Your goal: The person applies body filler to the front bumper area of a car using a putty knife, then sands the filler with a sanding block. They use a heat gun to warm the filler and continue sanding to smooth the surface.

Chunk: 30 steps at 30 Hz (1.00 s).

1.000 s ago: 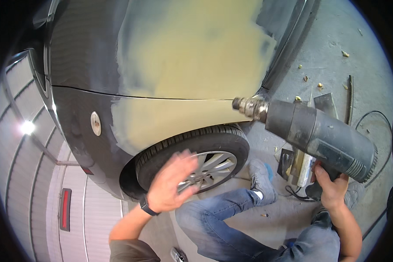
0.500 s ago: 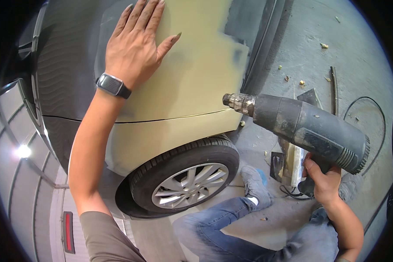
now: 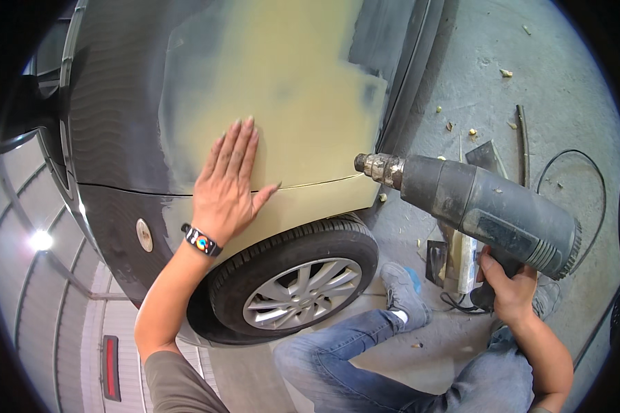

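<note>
My left hand [image 3: 227, 191] lies flat with fingers stretched out over the seam between the car's door and its fender, on a yellowish filler patch [image 3: 310, 138]. A smartwatch [image 3: 201, 241] with a lit screen is on that wrist. In my right hand [image 3: 513, 289] is the handle of a dark grey heat gun [image 3: 485, 210], its surface scuffed. The gun's stained metal nozzle points left, toward the lower edge of the filler-covered panel. Below the fender is the car's wheel [image 3: 300, 296], a black tyre on a silver rim.
On the grey floor, right of the car, lie a flat blade-like tool [image 3: 485, 157], a dark strip [image 3: 522, 141], a black cable [image 3: 602, 199] and several crumbs of debris. A white-edged box-like item [image 3: 465, 265] stands behind the gun's handle. My bent leg [image 3: 351, 365] is near the wheel.
My left hand has slid down the panel, from the upper door to the seam above the wheel. The watch screen has lit up. The heat gun has barely moved.
</note>
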Each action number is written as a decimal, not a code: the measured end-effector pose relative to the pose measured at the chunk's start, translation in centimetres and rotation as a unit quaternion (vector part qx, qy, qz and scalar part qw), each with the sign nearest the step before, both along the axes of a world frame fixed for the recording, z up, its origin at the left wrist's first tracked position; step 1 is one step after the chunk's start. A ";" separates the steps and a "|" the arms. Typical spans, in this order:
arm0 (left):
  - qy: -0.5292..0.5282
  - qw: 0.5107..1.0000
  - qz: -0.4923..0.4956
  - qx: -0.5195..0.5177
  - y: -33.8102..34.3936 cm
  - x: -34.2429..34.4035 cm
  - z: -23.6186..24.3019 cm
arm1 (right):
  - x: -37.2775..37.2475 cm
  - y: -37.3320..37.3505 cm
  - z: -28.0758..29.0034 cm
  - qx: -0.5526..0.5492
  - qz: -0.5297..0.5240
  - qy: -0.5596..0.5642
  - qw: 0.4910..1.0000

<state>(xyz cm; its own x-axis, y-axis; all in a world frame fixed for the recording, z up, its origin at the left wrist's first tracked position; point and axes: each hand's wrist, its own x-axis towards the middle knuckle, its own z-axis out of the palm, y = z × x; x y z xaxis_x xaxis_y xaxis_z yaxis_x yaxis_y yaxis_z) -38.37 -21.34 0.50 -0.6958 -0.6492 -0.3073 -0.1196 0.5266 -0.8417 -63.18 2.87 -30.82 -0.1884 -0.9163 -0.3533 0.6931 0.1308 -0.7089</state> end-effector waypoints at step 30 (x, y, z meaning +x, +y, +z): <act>-0.061 0.991 0.094 0.070 4.2 0.7 -1.4 | -0.3 0.3 -0.4 0.006 -0.042 0.033 0.999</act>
